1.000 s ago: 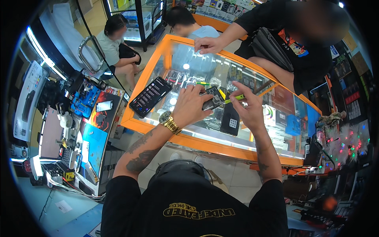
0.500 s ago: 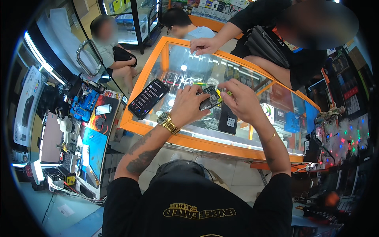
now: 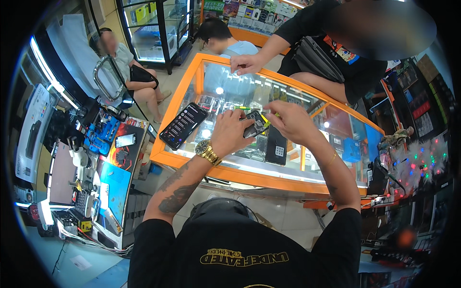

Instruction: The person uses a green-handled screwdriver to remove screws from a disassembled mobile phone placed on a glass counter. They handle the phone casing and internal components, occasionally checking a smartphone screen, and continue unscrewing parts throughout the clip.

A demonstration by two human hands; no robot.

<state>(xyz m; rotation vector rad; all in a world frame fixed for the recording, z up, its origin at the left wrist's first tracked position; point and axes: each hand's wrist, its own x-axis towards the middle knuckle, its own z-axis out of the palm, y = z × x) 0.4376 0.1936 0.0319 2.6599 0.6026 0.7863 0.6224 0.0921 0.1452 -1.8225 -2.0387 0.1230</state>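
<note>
An opened phone (image 3: pixel 256 126), its dark inner parts showing, lies on the glass counter. My left hand (image 3: pixel 231 129) has its thumb and fingers at the phone's left and near edges, steadying it. Over the phone's right side my right hand (image 3: pixel 292 123) is closed in a pinch. A slim yellow-green tool (image 3: pixel 267 123) shows at those fingertips; its tip is too small to make out. Beyond the phone lies a thin green-and-yellow stick (image 3: pixel 242 108). A large phone with a lit screen (image 3: pixel 183 126) rests left of my left hand, and a flat black case-like piece (image 3: pixel 276 146) lies nearer, below my right hand.
The orange-framed glass counter (image 3: pixel 225 172) holds boxed goods under its top. Across it, a person's hand (image 3: pixel 246 64) rests on the far edge. Two people sit farther off. A workbench with a microscope (image 3: pixel 81 158) stands left, and decorative lights (image 3: pixel 422 165) glow at right.
The view has shifted slightly. My right hand stays close to the opened phone, its fingers moved a little. My left hand keeps its hold. The seated person at far left has leaned back.
</note>
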